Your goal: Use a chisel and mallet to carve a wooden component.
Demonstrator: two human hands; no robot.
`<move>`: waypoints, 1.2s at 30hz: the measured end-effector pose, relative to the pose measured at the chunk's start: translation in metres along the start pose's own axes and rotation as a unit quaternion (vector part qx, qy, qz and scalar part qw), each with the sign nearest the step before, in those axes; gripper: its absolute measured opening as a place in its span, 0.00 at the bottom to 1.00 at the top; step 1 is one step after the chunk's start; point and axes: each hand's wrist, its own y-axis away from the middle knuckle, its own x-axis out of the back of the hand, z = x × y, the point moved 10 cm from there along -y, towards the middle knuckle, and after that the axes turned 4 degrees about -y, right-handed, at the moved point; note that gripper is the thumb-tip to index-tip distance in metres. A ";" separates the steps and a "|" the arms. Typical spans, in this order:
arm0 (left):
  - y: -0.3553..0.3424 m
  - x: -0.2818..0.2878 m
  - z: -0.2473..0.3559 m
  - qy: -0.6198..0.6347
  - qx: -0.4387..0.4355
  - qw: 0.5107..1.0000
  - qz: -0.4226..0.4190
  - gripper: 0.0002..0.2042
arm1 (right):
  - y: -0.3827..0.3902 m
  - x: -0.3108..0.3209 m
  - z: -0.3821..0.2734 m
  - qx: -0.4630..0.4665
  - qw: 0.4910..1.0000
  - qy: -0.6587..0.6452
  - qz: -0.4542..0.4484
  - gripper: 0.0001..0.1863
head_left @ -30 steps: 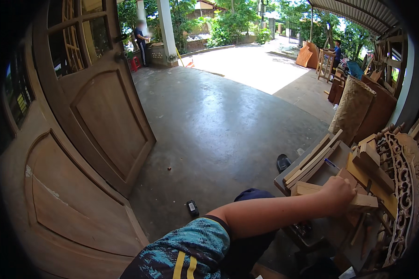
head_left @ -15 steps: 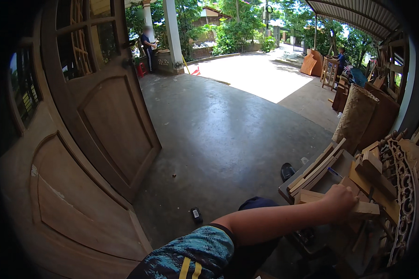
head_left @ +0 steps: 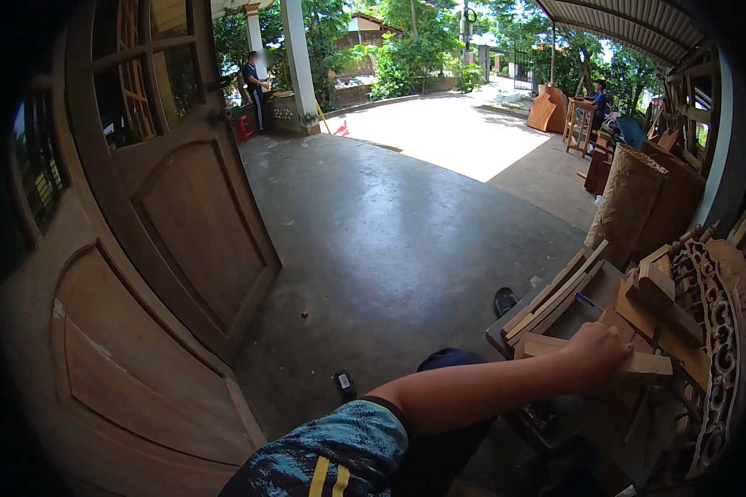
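My left arm, in a blue and black patterned sleeve with yellow stripes, reaches across to the right. At its end my left hand [head_left: 598, 354] is closed in a fist over a pale wooden bar [head_left: 651, 365] on the workbench. The bar shows on both sides of the fist; the fingertips are hidden from this side. A blue pen [head_left: 588, 301] lies just beyond the hand, near long thin wooden strips [head_left: 555, 294]. To the right of the hand, more wood pieces [head_left: 656, 282] are stacked on a yellowish board [head_left: 688, 356]. My right hand does not show.
A carved wooden panel [head_left: 717, 331] borders the bench on the right; behind stands a woven mat roll [head_left: 626, 195]. On the floor are a black sandal [head_left: 506, 301] and a small black object [head_left: 345, 383]. Wooden doors [head_left: 199, 215] line the left. Two people [head_left: 255, 87] are farther off.
The whole view has shifted slightly, so things sit a little farther left and up. My left hand stays closed at the wooden bar. The far-left person's arms have moved.
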 end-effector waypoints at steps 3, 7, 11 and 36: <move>0.000 -0.002 0.001 -0.005 -0.006 1.000 -0.024 0.24 | 0.000 0.001 -0.001 0.003 1.000 -0.001 -0.005 0.16; 0.001 -0.002 0.002 -0.010 -0.006 0.999 -0.031 0.25 | 0.000 0.001 -0.004 0.004 1.000 -0.003 -0.007 0.17; 0.001 -0.001 0.002 -0.016 -0.010 0.999 -0.030 0.25 | 0.001 0.002 -0.005 0.003 1.000 -0.005 -0.010 0.18; -0.002 -0.001 0.006 -0.011 -0.019 1.000 -0.011 0.28 | 0.012 0.031 -0.023 0.057 0.998 -0.012 -0.026 0.23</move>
